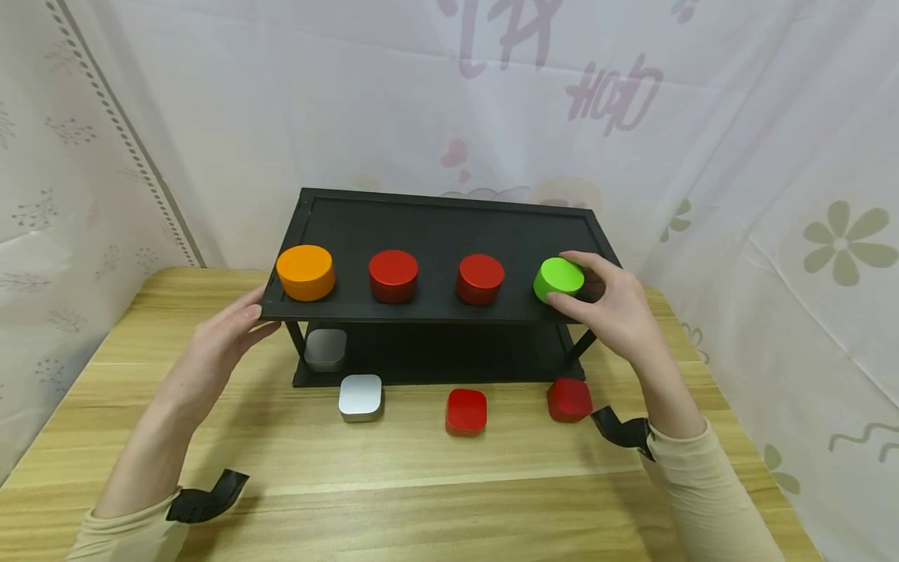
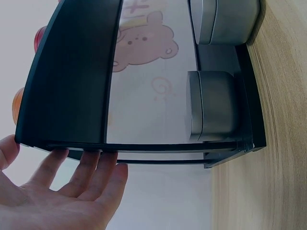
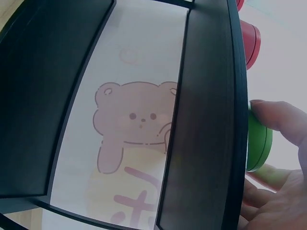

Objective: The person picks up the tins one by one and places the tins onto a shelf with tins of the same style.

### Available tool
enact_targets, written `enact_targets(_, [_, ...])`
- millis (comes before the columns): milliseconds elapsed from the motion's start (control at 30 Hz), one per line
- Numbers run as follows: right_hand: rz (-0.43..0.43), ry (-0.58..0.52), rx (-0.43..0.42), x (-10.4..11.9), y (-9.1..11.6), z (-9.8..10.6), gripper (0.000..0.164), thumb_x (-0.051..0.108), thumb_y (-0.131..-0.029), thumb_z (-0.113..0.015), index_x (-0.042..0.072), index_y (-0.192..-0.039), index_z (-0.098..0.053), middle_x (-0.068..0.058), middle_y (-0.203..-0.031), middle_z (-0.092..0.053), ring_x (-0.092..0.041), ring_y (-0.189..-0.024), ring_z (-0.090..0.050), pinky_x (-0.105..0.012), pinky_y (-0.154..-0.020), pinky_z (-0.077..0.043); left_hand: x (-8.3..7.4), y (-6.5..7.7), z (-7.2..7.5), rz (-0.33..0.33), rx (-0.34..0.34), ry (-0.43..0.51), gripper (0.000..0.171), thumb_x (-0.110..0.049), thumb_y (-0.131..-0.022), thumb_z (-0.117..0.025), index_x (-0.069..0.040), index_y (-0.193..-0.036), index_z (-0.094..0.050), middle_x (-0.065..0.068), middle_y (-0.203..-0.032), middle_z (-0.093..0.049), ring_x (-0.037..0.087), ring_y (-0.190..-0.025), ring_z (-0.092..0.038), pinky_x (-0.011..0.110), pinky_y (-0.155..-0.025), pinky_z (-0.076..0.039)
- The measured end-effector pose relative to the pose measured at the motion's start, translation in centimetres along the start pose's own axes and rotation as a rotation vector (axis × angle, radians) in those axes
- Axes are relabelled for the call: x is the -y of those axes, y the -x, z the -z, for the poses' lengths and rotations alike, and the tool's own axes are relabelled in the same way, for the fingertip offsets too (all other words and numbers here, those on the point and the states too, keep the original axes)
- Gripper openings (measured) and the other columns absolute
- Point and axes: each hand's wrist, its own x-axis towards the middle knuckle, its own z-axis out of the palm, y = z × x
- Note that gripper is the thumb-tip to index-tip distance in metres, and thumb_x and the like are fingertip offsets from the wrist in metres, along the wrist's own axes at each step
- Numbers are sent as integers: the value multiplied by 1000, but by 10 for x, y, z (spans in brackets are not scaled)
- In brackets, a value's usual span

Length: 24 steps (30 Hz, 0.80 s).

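A black two-tier shelf (image 1: 449, 234) stands on the wooden table. My left hand (image 1: 219, 332) holds the left end of its upper tier, thumb at the corner and the other fingers (image 2: 86, 177) along the end. On that tier's right side, my right hand (image 1: 609, 300) grips a round green tin (image 1: 559, 279) between thumb and fingers; the tin's base meets the board in the right wrist view. Along the same front edge sit a round orange tin (image 1: 305, 272) and two round red tins, one left (image 1: 393, 276) and one right (image 1: 481, 279).
On the lower tier's left end is a square grey tin (image 1: 326, 350). In front of the shelf stand a square silver tin (image 1: 361, 397) and two square red tins, one central (image 1: 466, 412) and one at the right (image 1: 570, 400). A patterned cloth (image 1: 421, 101) hangs behind.
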Motion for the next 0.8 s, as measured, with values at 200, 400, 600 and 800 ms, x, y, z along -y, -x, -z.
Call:
enact_targets(200, [1, -8, 43, 2, -2, 4, 58, 38, -79, -74, 24, -131, -53, -1, -122, -59, -16, -99, -64, -11, -75, -47, 0, -1, 0, 6, -1, -11, 44, -18, -103, -32, -6, -146, -35, -7, -147, -43, 0, -130, -42, 12, -100, -38])
enact_targets(400, [-19, -6, 82, 3, -4, 7, 58, 39, -79, -74, 25, -131, -52, 0, -122, -58, -16, -99, -64, -12, -75, -48, 1, -2, 1, -12, 9, -3, 44, -17, -104, -31, -5, -145, -34, -5, -147, -42, 1, -131, -41, 12, -101, -38])
enact_targets(600, [-30, 2, 107, 3, -6, 9, 60, 40, -79, -74, 25, -132, -51, 0, -124, -58, -17, -102, -64, -13, -76, -48, 1, -1, 0, -5, 5, -4, 44, -17, -103, -31, -5, -145, -34, -7, -146, -44, 0, -130, -42, 12, -101, -38])
enact_targets(800, [-18, 8, 110, 2, -6, 9, 60, 39, -79, -74, 25, -133, -50, 0, -124, -58, -18, -102, -65, -12, -76, -49, 0, 0, 0, 1, 1, -8, 44, -18, -103, -31, -6, -145, -35, -7, -146, -44, 0, -130, -42, 12, -100, -38])
